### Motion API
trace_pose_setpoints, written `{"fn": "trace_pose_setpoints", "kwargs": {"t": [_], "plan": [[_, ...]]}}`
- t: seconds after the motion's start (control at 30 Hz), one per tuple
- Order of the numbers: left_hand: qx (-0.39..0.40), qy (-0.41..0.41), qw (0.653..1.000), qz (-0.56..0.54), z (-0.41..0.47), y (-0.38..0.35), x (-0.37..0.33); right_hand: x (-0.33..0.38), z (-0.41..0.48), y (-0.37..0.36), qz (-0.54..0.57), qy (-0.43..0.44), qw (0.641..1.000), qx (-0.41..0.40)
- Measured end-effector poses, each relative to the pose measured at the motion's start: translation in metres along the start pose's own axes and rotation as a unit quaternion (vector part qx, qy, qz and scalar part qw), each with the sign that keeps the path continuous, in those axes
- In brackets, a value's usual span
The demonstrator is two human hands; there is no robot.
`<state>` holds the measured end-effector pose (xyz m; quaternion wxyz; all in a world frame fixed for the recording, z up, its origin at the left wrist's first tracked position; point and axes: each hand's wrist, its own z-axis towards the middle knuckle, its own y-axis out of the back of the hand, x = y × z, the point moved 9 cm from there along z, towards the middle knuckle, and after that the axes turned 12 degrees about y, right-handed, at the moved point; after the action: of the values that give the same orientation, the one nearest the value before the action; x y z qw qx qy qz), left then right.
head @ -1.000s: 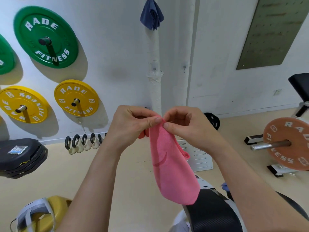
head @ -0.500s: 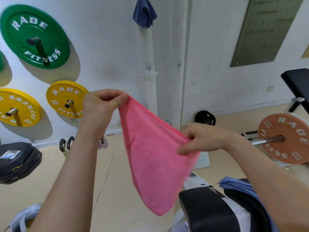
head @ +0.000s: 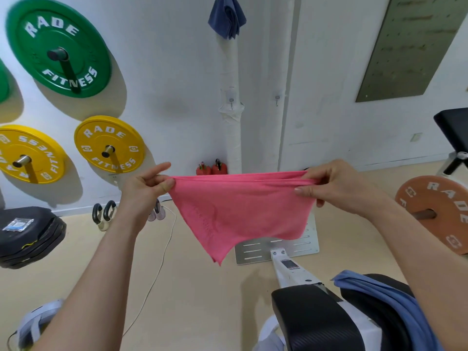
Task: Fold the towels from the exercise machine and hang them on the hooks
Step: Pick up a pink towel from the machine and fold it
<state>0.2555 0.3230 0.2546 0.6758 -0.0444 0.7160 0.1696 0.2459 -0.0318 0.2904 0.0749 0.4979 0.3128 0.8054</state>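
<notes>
Here each grip is closed in a pinch on one end of the pink towel (head: 240, 209): the left hand (head: 144, 191) nips its corner between thumb and forefinger, the other fingers loose; the right hand (head: 336, 188) bunches the opposite end, thumb underneath. The top edge runs taut and nearly level between the two grips, and the cloth hangs below it to an uneven point, apparently doubled. The step in hand, by judgement, is squaring the towel for its next fold. To do it well, hold both pinches level, keep the edge stretched so the layers align, and smooth the bunched right end before bringing the hands together. The towel thus lies directly between and below the grips, clear of the floor and of the exercise machine (head: 316, 317) underneath. A blue towel (head: 374, 295) waits draped on that machine, beside the right forearm. On the wall beyond, two bare hooks (head: 231, 100) sit above the hands; higher still, a dark blue towel (head: 227, 17) already hangs
</notes>
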Motion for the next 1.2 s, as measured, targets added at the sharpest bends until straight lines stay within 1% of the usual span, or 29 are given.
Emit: {"fn": "trace_pose_setpoints", "kwargs": {"t": [0.07,0.13,0.2,0.27,0.33,0.4,0.43,0.47,0.53,0.6,0.67,0.73,0.8,0.87,0.9,0.97,1.03,1.1,1.13,1.2], "plan": [[-0.006,0.014,1.000,0.020,0.005,0.002,0.004,0.005,0.001,0.003,0.053,0.011,0.998,-0.038],[-0.009,0.027,1.000,0.002,0.010,0.001,0.005,-0.006,0.003,0.005,0.106,-0.014,0.991,-0.075],[-0.009,0.022,1.000,-0.002,0.013,-0.002,0.004,-0.021,0.003,0.004,0.127,-0.051,0.987,-0.081],[-0.002,0.014,0.999,0.029,0.014,-0.004,0.004,-0.034,0.002,-0.003,0.071,-0.076,0.994,-0.034],[0.003,0.010,0.998,0.054,0.016,-0.003,0.007,-0.043,0.002,-0.007,-0.027,-0.090,0.995,0.021],[-0.005,0.009,0.996,0.086,0.019,0.001,0.011,-0.045,0.005,-0.006,-0.130,-0.085,0.986,0.060],[-0.007,0.004,0.995,0.103,0.019,0.002,0.012,-0.043,0.006,-0.006,-0.162,-0.079,0.981,0.073],[-0.010,-0.002,0.994,0.110,0.019,0.003,0.012,-0.041,0.007,-0.005,-0.168,-0.076,0.980,0.079],[-0.014,-0.012,0.994,0.110,0.019,0.003,0.015,-0.042,0.009,-0.002,-0.097,-0.087,0.989,0.063],[-0.005,-0.016,0.993,0.117,0.016,-0.003,0.017,-0.051,0.009,-0.002,0.003,-0.118,0.993,0.009],[0.030,-0.017,0.994,0.106,0.012,-0.014,0.017,-0.068,0.008,-0.007,0.086,-0.167,0.981,-0.054],[0.080,-0.010,0.990,0.112,0.006,-0.027,0.017,-0.087,0.002,-0.014,0.120,-0.218,0.963,-0.101],[0.139,0.019,0.983,0.116,-0.001,-0.040,0.021,-0.101,-0.001,-0.018,0.089,-0.231,0.961,-0.122],[0.186,0.050,0.970,0.146,-0.005,-0.049,0.031,-0.105,-0.001,-0.015,0.043,-0.215,0.966,-0.137],[0.199,0.057,0.963,0.170,-0.006,-0.051,0.034,-0.106,0.000,-0.013,0.037,-0.211,0.966,-0.144],[0.218,0.046,0.948,0.227,-0.007,-0.052,0.038,-0.111,0.000,-0.010,0.058,-0.208,0.966,-0.142],[0.238,0.022,0.929,0.283,-0.009,-0.055,0.041,-0.114,0.000,-0.012,0.086,-0.214,0.967,-0.109],[0.242,0.004,0.920,0.307,-0.011,-0.057,0.043,-0.114,-0.003,-0.013,0.093,-0.219,0.968,-0.076],[0.237,-0.003,0.920,0.311,-0.013,-0.058,0.042,-0.114,-0.004,-0.011,0.084,-0.217,0.970,-0.070],[0.223,-0.011,0.924,0.310,-0.014,-0.057,0.042,-0.108,-0.005,-0.006,0.025,-0.198,0.978,-0.054]]}}
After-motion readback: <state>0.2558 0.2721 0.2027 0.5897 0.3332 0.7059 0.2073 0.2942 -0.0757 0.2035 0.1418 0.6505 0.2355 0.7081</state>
